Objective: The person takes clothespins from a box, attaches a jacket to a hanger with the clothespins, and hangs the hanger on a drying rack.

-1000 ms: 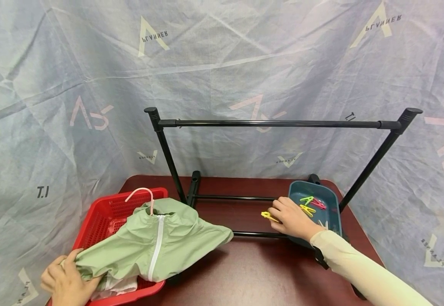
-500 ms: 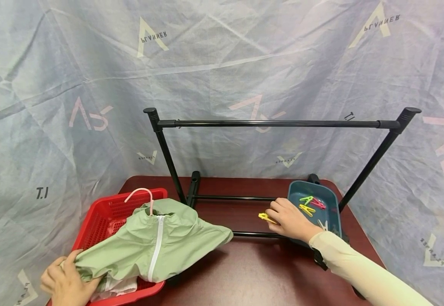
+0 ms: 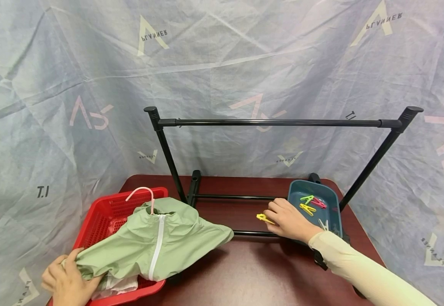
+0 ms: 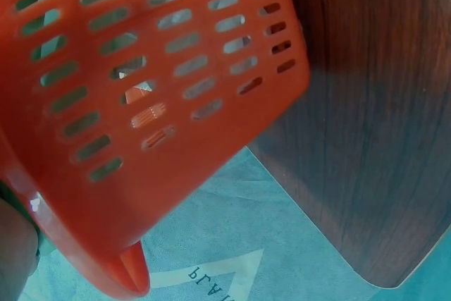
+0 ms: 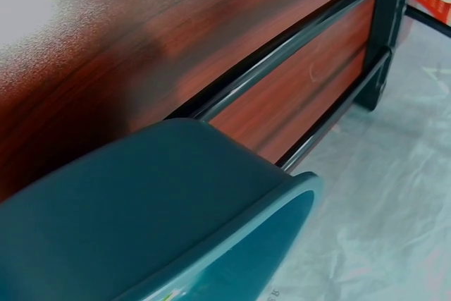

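Note:
A light green jacket (image 3: 183,242) with a white zipper lies over the red basket (image 3: 86,225), one sleeve reaching over the table. A pink hanger (image 3: 152,196) sticks out of its collar. At the basket's near left rim, my left hand (image 3: 69,280) grips the other sleeve. My right hand (image 3: 291,219) pinches a yellow clothespin (image 3: 262,217) just left of the blue tray (image 3: 334,214). Loose clothespins lie in this tray, a yellow one (image 3: 307,209) among them. The right wrist view has the tray's outer wall (image 5: 141,209) but not the fingers.
A black clothes rack (image 3: 275,123) spans the dark red table (image 3: 241,276), its top bar high above. Low bars (image 3: 241,197) run between its feet. White cloth (image 3: 118,284) shows inside the basket. Printed grey sheeting (image 3: 222,76) hangs behind.
My right hand has shifted slightly left with the yellow clothespin, away from the tray. The left hand and the jacket stay where they were.

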A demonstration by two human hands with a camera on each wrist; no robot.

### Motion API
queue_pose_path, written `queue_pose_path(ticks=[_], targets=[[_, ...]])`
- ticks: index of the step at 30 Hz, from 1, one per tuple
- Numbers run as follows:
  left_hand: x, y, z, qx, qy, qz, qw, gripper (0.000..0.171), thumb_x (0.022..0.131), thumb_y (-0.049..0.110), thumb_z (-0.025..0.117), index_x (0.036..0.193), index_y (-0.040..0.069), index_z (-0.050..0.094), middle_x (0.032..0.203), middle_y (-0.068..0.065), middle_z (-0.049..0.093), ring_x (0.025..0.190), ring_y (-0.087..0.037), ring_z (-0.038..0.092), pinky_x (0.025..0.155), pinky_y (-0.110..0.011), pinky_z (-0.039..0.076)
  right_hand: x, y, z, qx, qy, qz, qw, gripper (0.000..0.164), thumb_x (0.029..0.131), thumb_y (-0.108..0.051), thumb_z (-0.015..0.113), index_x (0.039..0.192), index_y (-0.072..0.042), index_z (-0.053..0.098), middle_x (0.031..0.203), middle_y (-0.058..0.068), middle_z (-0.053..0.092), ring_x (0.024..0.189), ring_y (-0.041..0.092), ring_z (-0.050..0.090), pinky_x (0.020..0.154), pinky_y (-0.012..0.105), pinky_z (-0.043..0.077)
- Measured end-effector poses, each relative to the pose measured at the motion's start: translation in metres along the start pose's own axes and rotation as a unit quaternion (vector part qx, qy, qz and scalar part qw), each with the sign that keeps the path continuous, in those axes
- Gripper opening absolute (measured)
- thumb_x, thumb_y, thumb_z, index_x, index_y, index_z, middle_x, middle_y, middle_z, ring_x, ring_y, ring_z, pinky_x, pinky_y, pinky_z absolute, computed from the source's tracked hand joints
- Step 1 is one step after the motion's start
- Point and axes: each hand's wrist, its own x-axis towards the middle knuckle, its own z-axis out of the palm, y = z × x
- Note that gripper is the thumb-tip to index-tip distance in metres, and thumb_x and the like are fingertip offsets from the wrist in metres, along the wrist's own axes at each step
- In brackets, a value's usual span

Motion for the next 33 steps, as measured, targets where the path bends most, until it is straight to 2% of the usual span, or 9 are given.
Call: queue_pose_path(ticks=[9, 13, 25, 33], targets=[[0.0, 0.001, -0.001, -0.003, -0.012, -0.008, 0.9999, 0.108, 0.069, 0.096, 0.034, 0.125, 0.004, 0.039, 0.111, -0.03, 0.025, 0.103, -0.056, 0.013, 0.074, -0.066, 0.012, 0.005, -0.006, 0.002, 0.001, 0.012, -0.008, 1.0, 0.02, 0.072, -0.014, 0.077, 0.085, -0.013, 0.061, 0.08, -0.001, 0.047, 0.074, 0.019, 0.042, 0.07, 0.036, 0.038], [-0.001, 0.002, -0.002, -0.002, -0.018, -0.013, 0.9997, 0.109, 0.068, 0.096, 0.032, 0.124, 0.003, 0.039, 0.111, -0.03, 0.024, 0.104, -0.057, 0.013, 0.074, -0.067, 0.011, 0.007, -0.009, 0.002, 0.006, 0.01, -0.01, 1.0, 0.018, 0.074, -0.015, 0.076, 0.086, -0.012, 0.062, 0.08, -0.001, 0.047, 0.073, 0.019, 0.041, 0.07, 0.036, 0.037], [0.001, 0.002, -0.001, -0.007, 0.002, 0.014, 0.9999, 0.104, 0.074, 0.093, 0.035, 0.125, 0.002, 0.041, 0.11, -0.032, 0.025, 0.101, -0.056, 0.015, 0.075, -0.067, 0.012, 0.017, -0.017, -0.001, 0.016, 0.007, -0.018, 1.0, 0.017, 0.076, -0.015, 0.075, 0.088, -0.012, 0.064, 0.082, 0.0, 0.049, 0.075, 0.02, 0.044, 0.072, 0.037, 0.039], [0.002, 0.0, 0.0, -0.007, 0.015, 0.02, 0.9997, 0.105, 0.073, 0.093, 0.037, 0.124, 0.001, 0.044, 0.11, -0.033, 0.027, 0.102, -0.056, 0.016, 0.073, -0.066, 0.013, 0.024, -0.023, -0.001, 0.032, 0.013, -0.029, 0.999, 0.017, 0.076, -0.015, 0.074, 0.09, -0.011, 0.065, 0.083, 0.0, 0.051, 0.075, 0.02, 0.044, 0.074, 0.037, 0.04]])
